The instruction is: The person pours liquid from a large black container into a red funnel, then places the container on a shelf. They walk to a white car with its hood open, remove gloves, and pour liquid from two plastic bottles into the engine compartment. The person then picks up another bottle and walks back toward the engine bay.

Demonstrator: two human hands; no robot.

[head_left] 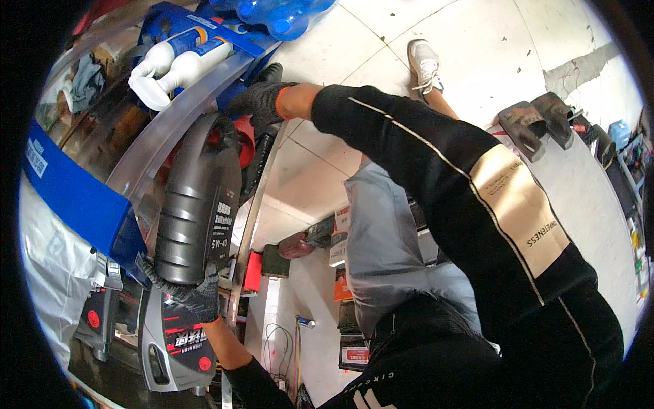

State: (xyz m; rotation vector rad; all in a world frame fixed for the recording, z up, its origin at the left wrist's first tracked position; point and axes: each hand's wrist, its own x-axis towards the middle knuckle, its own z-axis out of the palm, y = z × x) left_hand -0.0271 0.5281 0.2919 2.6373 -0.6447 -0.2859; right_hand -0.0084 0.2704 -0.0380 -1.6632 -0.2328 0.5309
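A large dark grey motor oil bottle (194,204) lies along the edge of a blue-and-clear display rack, its base toward me and its handle end away. My left hand (187,293), in a dark knitted glove, curls around the base. At the far end my right hand (260,103), gloved with an orange cuff, is closed by the bottle's top; its fingertips are partly hidden. A red plastic piece (245,141) shows just below that hand, next to the bottle. Under my left hand stands a silver-grey oil jug (174,344) with a dark label.
Two white bottles (187,68) lie on the rack's blue panel (82,198). Blue-capped water bottles (286,24) sit beyond it. Boxes (347,300) and a can (305,322) are on the white floor near my legs. Another person's shoe (424,65) and dark slippers (535,126) are farther off.
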